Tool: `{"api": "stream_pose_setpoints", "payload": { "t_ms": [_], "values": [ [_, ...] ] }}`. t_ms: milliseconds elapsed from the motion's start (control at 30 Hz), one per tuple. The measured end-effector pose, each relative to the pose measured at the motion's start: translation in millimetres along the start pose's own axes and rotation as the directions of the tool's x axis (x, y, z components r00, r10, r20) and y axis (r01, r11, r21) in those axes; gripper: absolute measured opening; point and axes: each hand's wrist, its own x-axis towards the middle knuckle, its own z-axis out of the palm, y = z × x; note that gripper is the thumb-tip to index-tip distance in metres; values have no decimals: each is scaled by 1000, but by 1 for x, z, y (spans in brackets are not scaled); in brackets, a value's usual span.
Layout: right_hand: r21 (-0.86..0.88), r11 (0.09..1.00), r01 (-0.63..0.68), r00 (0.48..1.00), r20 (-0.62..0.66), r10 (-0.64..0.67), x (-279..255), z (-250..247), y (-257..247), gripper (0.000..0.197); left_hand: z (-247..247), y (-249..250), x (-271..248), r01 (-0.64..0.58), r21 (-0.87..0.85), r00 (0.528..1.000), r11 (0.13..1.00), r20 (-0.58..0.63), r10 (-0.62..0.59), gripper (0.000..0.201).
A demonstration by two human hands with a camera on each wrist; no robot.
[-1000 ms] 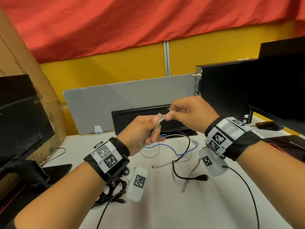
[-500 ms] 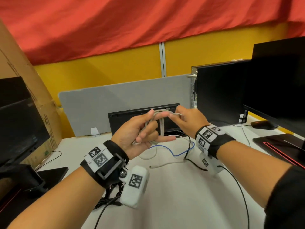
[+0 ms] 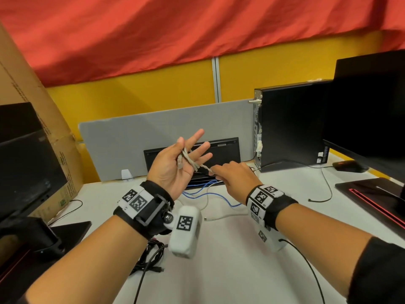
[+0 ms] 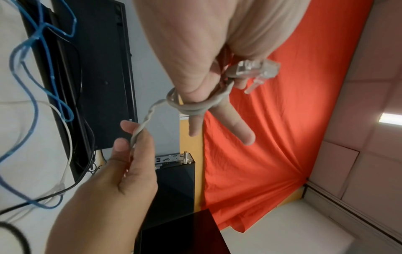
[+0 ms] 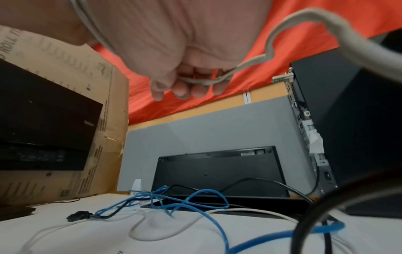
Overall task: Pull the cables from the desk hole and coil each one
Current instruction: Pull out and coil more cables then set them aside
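Observation:
My left hand (image 3: 188, 154) is raised palm up with fingers spread. A grey cable (image 3: 190, 160) is wound round its fingers, and the thumb pins the end with the clear plug (image 4: 259, 70). To its right and lower, my right hand (image 3: 215, 173) pinches the same grey cable (image 4: 141, 125) between thumb and fingertips. A blue cable (image 3: 208, 194), a white cable (image 3: 223, 217) and a black cable (image 5: 272, 182) trail over the white desk (image 3: 219, 270) from the desk hole (image 5: 217, 205). A black flap (image 3: 223, 150) stands up behind the hole.
A coiled black cable (image 3: 151, 255) lies near my left forearm. A PC tower (image 3: 291, 126) and monitor (image 3: 368, 106) stand at the right, with a mouse (image 3: 348, 166). A monitor (image 3: 24, 167) and cardboard box (image 3: 43, 119) fill the left. A grey panel (image 3: 135, 145) closes the back.
My left hand has turned palm up and spread its fingers. My right hand has come down and nearer with the grey cable, from behind the left fingers to their lower right.

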Motion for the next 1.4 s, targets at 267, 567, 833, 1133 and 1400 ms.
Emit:
{"api": "stream_pose_setpoints", "payload": {
  "t_ms": [267,567,833,1133,1400],
  "values": [
    [-22,989,145,972,-183,-146,-1,-23,-29,11,-7,11,4,-141,144,981,979,-115,158,19],
    [-213,960,184,982,7,-187,0,-57,-40,43,-1,3,5,-140,587,950,797,-147,276,11],
    [-221,939,264,959,-44,-281,0,-66,-36,34,-4,-1,5,-49,998,997,-33,51,65,31],
    [-204,931,302,914,-216,-344,11,-48,-22,4,-7,-3,1,39,995,992,88,-28,-119,44],
    [49,990,130,930,-351,-105,10,-81,-26,15,-7,-13,-21,334,556,890,761,80,-449,38]
  ]
}}
